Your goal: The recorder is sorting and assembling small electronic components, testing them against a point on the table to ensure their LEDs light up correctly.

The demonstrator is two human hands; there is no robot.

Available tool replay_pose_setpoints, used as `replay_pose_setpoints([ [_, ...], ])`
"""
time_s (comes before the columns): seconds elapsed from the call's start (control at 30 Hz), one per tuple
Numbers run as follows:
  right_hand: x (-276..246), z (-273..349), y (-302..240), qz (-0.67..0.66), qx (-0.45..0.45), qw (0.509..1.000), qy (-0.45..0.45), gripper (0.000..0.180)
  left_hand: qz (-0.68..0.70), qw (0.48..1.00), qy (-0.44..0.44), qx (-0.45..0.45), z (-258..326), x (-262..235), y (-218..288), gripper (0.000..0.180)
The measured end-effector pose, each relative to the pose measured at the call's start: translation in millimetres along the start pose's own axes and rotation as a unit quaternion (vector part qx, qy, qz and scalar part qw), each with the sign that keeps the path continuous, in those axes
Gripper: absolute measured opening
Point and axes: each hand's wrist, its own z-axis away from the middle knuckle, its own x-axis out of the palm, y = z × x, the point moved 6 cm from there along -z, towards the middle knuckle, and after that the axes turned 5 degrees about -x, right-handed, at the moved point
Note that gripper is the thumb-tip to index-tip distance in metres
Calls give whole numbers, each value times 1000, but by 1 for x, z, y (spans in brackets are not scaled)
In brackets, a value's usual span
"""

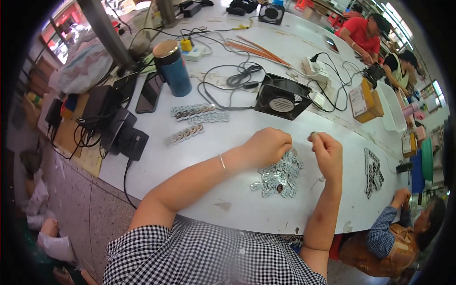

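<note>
A loose pile of small silvery metal plates (278,178) lies on the white table in front of me, with one dark round part (280,188) among them. At the pile's far edge is my left hand (268,146), its fingers closed; whatever they may hold is hidden. My right hand (328,154) is raised just right of the pile, thumb and forefinger pinched on a tiny dark piece too small to name. Farther left, rows of the plates with round copper-coloured centres (186,135) lie side by side.
A black fan (283,96) with its cable stands beyond my hands. A blue tumbler (178,71), a phone (148,93) and black adapters (126,135) occupy the left. Stacked metal strips (373,173) and a yellow box (365,101) are at right. A co-worker (392,237) sits near right.
</note>
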Motion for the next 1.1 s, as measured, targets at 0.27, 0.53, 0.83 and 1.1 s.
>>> replay_pose_setpoints([
  [0.27,-6,-1,1,-7,22,998,63,27,-325,937,-17,-129,64,-99,-9,13],
  [0.53,-1,0,-3,3,10,999,32,27,-378,885,21,-273,117,-140,-49,25],
  [0.83,5,1,-7,-16,-1,1000,26,24,-421,897,52,-125,117,-123,-45,24],
  [1.1,6,0,-4,-13,-1,1000,28,23,-369,923,46,-102,101,-105,-35,27],
])
